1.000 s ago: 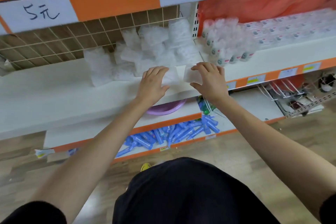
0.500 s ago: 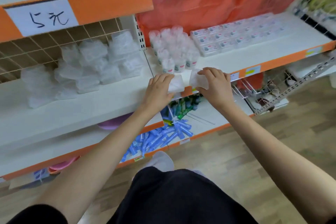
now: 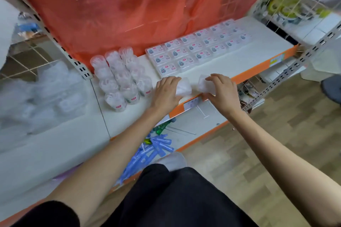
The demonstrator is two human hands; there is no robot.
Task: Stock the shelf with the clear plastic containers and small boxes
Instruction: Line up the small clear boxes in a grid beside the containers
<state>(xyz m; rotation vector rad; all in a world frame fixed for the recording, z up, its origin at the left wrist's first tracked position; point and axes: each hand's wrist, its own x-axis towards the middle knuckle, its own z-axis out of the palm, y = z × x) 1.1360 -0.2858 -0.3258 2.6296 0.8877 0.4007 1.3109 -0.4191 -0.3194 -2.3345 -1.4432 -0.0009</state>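
The left hand (image 3: 166,95) and right hand (image 3: 222,93) each grip a small clear plastic container (image 3: 184,88) at the white shelf (image 3: 243,61).

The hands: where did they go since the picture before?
Both hands moved right, out of the bay with the heaped clear containers and into the next one. The left hand keeps its grip on one clear container, the right hand on a second clear container, now over the shelf front, near the small boxes. The round tubs and the boxes stayed put.
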